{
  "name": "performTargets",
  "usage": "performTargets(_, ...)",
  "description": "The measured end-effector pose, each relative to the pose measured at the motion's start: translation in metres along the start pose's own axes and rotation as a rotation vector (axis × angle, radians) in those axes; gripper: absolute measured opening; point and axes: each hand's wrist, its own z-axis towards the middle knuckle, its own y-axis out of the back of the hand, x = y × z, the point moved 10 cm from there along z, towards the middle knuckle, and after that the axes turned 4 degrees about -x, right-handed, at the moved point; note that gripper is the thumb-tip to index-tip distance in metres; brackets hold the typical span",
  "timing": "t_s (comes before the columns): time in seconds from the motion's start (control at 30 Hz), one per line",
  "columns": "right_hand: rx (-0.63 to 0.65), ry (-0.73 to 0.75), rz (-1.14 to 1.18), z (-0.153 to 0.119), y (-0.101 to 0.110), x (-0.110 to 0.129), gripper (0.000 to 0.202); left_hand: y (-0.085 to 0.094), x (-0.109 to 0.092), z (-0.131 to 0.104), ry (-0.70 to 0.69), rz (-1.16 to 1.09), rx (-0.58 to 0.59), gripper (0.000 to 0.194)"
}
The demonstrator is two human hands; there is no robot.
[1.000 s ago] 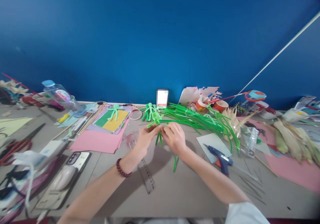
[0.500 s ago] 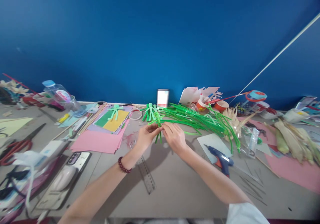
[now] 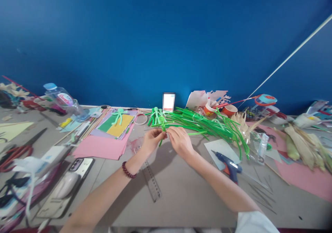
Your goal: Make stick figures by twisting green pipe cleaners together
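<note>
Our left hand [image 3: 153, 139] pinches the green figure [image 3: 163, 122] low, between both hands; a steady pinch best limits twisting. Our right hand [image 3: 181, 141] has fingers together (contents: we cannot tell).

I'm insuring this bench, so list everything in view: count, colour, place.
Held figure: one, green, centre
Stems: many, green, back right
Other figures: two or more, green, back
Screen: one, white, back centre
Pink sheets: several, both sides
Tape roll: one, pale, back
Ruler: one, clear, front centre
Glue gun: one, blue, right
Cups: two, orange, back right
Husks: several, pale, far right
Scissors: one or more, red-handled, left
Phone: one, white, left
Mouse: one, white, on phone
Bottle: one, clear, back left
Wall: one, blue, behind
Table: one, grey, beneath
Smaller clutter: uncounted, mixed
Bracelet: one, maroon, left wrist
Left hand and right hand: two, bare, centre
</note>
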Motion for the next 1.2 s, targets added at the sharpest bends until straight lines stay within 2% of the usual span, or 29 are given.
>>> performTargets(0.13, 0.003, -0.174, 0.204, 0.002, 0.0, -0.013, 0.021, 0.004, 0.005, 0.002, -0.007, 0.048, -0.023, 0.019)
performTargets(0.23, 0.026, -0.241, 0.326, 0.003, -0.002, -0.018, 0.019, 0.004, 0.005, 0.002, -0.031, 0.098, -0.021, 0.019)
performTargets(0.43, 0.068, -0.239, 0.286, 0.004, -0.003, -0.019, 0.017, 0.002, 0.006, 0.0, -0.007, 0.101, 0.004, 0.018)
performTargets(0.6, 0.042, -0.134, 0.099, 0.003, -0.001, -0.011, 0.021, 0.003, 0.004, 0.002, 0.007, 0.152, 0.032, 0.022)
performTargets(0.8, 0.032, -0.075, 0.025, 0.003, 0.003, -0.005, 0.023, -0.001, 0.004, 0.003, -0.011, 0.049, 0.082, 0.022)
performTargets(1.0, 0.109, -0.207, 0.145, 0.005, 0.001, -0.015, 0.019, 0.001, 0.009, 0.002, 0.01, 0.012, 0.031, 0.02)
performTargets(1.2, 0.158, -0.315, 0.297, 0.005, -0.004, -0.028, 0.014, -0.002, 0.006, 0.001, 0.02, -0.005, 0.048, 0.022)
